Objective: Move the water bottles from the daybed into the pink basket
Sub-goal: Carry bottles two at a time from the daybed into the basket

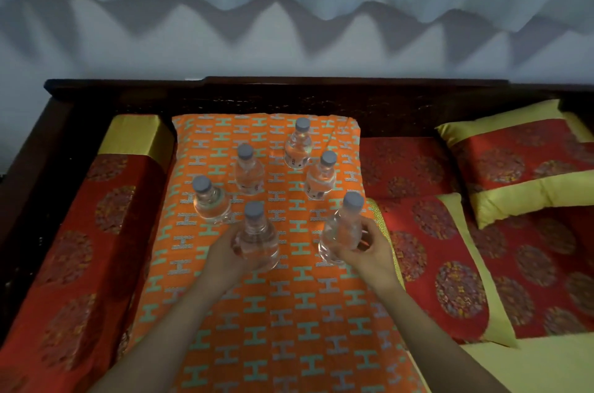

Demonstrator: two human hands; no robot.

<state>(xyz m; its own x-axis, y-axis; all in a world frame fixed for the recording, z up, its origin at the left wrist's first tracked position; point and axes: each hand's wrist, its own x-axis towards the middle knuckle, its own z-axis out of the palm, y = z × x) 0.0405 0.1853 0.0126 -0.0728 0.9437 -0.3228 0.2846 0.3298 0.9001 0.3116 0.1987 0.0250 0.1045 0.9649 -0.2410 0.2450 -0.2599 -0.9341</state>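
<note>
Several clear water bottles with grey caps stand upright on the orange patterned cloth (289, 328) of the daybed. My left hand (225, 253) wraps around the near-left bottle (257, 238). My right hand (366, 248) grips the near-right bottle (342, 228), which tilts slightly. Farther back stand a bottle at the left (209, 200), one behind it (248, 171), one at the right (321, 177) and one at the far back (299, 145). No pink basket is in view.
Red and yellow cushions (514, 148) lie on the right. A red bolster with a yellow end (128, 148) lies on the left. The dark wooden backrest (289, 97) runs behind, with a pale wall beyond.
</note>
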